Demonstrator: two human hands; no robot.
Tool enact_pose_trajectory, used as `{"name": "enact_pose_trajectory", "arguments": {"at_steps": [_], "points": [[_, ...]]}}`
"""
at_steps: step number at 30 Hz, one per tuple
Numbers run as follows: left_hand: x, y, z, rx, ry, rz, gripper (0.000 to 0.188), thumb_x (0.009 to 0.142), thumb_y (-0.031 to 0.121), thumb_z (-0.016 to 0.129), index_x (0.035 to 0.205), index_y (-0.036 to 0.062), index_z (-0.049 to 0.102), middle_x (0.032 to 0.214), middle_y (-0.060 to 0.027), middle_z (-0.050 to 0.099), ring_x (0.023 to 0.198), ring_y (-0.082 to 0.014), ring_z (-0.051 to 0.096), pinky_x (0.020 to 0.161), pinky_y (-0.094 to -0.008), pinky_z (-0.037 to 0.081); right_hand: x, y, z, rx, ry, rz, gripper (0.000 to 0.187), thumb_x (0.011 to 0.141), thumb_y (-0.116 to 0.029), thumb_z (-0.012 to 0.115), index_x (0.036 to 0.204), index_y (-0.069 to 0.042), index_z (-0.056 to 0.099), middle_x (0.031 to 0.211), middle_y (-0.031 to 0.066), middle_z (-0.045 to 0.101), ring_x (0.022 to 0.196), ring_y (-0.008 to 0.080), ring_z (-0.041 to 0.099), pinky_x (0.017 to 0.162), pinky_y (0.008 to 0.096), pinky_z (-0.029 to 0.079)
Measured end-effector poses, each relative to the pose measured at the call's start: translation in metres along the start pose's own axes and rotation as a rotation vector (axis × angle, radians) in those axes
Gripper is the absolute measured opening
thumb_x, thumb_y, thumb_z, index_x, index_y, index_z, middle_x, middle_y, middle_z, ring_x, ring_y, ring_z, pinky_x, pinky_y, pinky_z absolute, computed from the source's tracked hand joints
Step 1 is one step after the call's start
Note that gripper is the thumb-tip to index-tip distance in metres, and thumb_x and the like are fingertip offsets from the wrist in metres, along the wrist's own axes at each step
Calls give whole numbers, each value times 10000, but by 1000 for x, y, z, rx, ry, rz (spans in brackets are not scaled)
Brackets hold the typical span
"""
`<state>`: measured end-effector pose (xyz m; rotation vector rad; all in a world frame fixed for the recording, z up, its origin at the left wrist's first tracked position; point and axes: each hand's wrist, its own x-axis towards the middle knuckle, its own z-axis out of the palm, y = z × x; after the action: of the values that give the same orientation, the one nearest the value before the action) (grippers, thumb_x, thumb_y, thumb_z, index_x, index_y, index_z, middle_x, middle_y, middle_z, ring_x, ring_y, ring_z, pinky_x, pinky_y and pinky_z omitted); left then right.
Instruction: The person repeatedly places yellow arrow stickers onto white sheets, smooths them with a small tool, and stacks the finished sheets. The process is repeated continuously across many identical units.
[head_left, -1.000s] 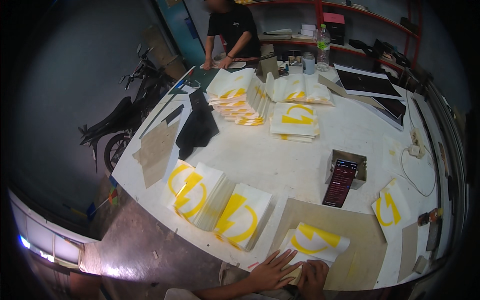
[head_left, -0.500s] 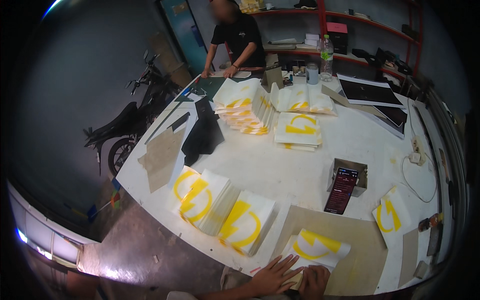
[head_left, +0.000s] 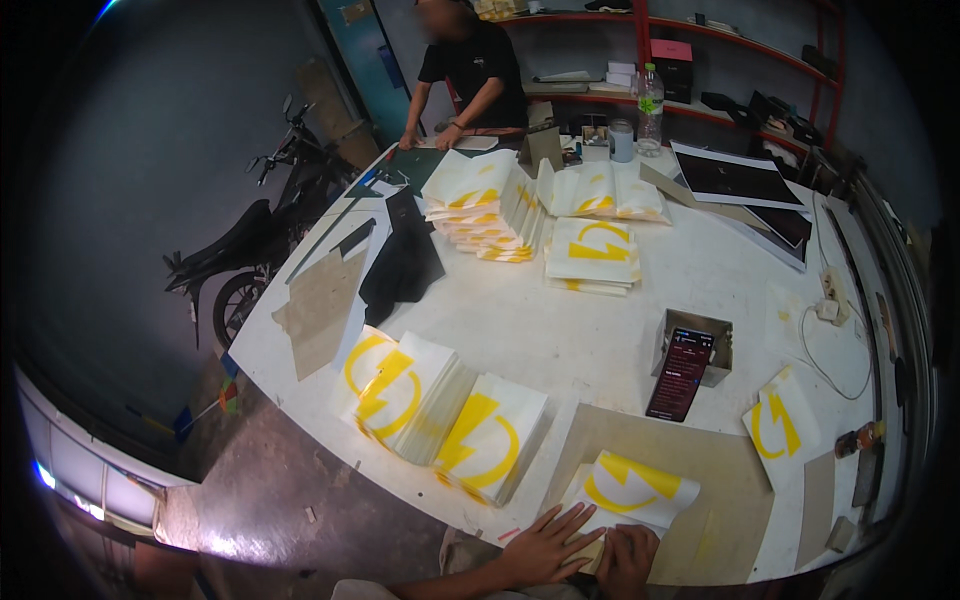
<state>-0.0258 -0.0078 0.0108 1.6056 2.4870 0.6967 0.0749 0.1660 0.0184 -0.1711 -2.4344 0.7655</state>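
A white paper sheet with a yellow circle-and-bolt print (head_left: 630, 487) lies in front of me on a beige board (head_left: 715, 505), its right side curling up. My left hand (head_left: 545, 548) rests flat on the sheet's near part, fingers spread. Close beside it, my right hand (head_left: 630, 560) is closed, fingers bent down at the paper's near edge. What its fingertips hold, if anything, is hidden. A small pale cream edge shows between the two hands. To the left lie two stacks of folded printed sheets (head_left: 490, 435), side by side.
A phone (head_left: 682, 375) leans on a metal box (head_left: 722, 370). Further back are tall stacks of printed paper (head_left: 475, 205), a bottle (head_left: 650, 112) and dark prints (head_left: 740, 178). One printed sheet (head_left: 780, 415) lies right. Across the table a person (head_left: 470, 75) works with both hands on paper.
The whole view has shifted slightly. My hands stay in nearly the same place on the sheet. The person opposite has moved their hands a little.
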Motion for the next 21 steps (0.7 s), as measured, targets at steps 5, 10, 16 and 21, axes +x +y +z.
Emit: {"name": "enact_pose_trajectory", "arguments": {"at_steps": [5, 10, 16, 21], "points": [[-1, 0, 1, 2, 4, -6, 629, 1030, 474, 577, 1588, 203, 469, 1637, -178, 416, 1506, -316, 410, 1223, -495, 309, 2, -1, 0, 4, 8, -3, 154, 917, 12, 695, 1071, 13, 701, 1067, 182, 680, 997, 362, 651, 913, 490, 485], [0, 1, -1, 3, -26, -2, 635, 1036, 462, 569, 1587, 163, 468, 1648, -204, 391, 1526, -328, 379, 1247, -496, 271, 0, 2, 1, 1, 10, -14, 156, 917, 8, 699, 1073, 13, 701, 1066, 179, 679, 999, 359, 650, 911, 489, 484], [0, 1, -2, 16, -11, 0, 638, 1022, 480, 583, 1584, 199, 474, 1640, -184, 409, 1512, -317, 403, 1233, -494, 293, -2, 1, 0, -6, -18, 4, 167, 920, -1, 700, 1086, 8, 702, 1089, 171, 675, 1028, 357, 641, 928, 490, 472], [0, 0, -1, 19, -25, -1, 644, 1019, 479, 587, 1586, 197, 471, 1642, -185, 405, 1512, -317, 403, 1231, -497, 297, -3, 2, 1, -1, -6, 10, 191, 918, -5, 702, 1109, -3, 706, 1100, 167, 673, 1032, 357, 636, 929, 493, 467]]}}
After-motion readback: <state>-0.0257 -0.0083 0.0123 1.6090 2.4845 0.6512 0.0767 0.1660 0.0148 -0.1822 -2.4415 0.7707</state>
